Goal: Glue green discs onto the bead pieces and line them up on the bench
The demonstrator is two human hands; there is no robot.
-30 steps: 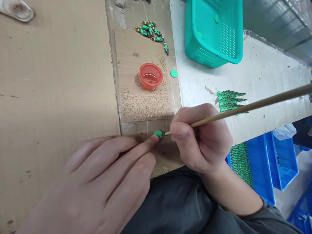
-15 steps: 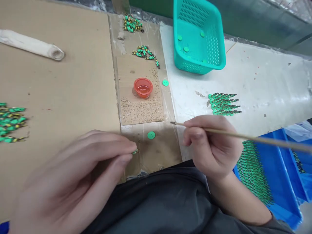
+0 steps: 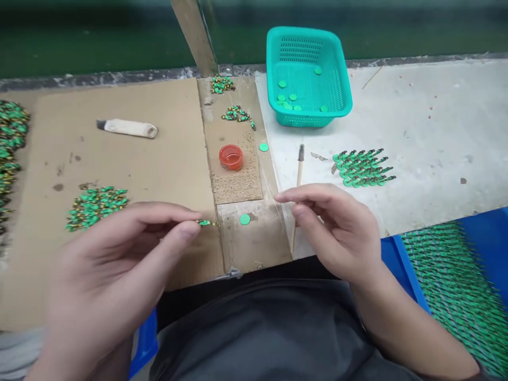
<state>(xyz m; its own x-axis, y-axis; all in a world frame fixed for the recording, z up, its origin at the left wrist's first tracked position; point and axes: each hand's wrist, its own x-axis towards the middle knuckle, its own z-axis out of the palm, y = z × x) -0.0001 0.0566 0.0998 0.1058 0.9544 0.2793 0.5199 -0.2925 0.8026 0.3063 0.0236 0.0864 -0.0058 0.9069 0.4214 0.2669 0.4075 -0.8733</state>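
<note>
Small green-and-yellow piece [image 3: 205, 223]: pinched between thumb and index of the left hand [image 3: 99, 275], held left of the bench's middle strip. Left hand narrow, tips closed on it.

Green disc [image 3: 245, 219] lies flat on the strip, between the two hands, apart from both.

Right hand [image 3: 341, 233]: thumb and index parted, over the brush [image 3: 300, 172]. Brush points away from the person, dark tip at far end; can't tell if fingers touch it.

Beyond the disc: speckled cardboard square [image 3: 236, 190] with red cup [image 3: 230, 165] on it, liquid inside. Second disc [image 3: 264, 147] just right of the square. Loose pieces in two small piles behind the cup, a larger pile [image 3: 97, 207] beside the left hand.

Right side: teal basket [image 3: 313, 119] with a few discs in it, neat rows of disc-based pieces [image 3: 363, 168] nearer the person, blue tray [image 3: 407, 270] packed with rows at bench edge.
</note>
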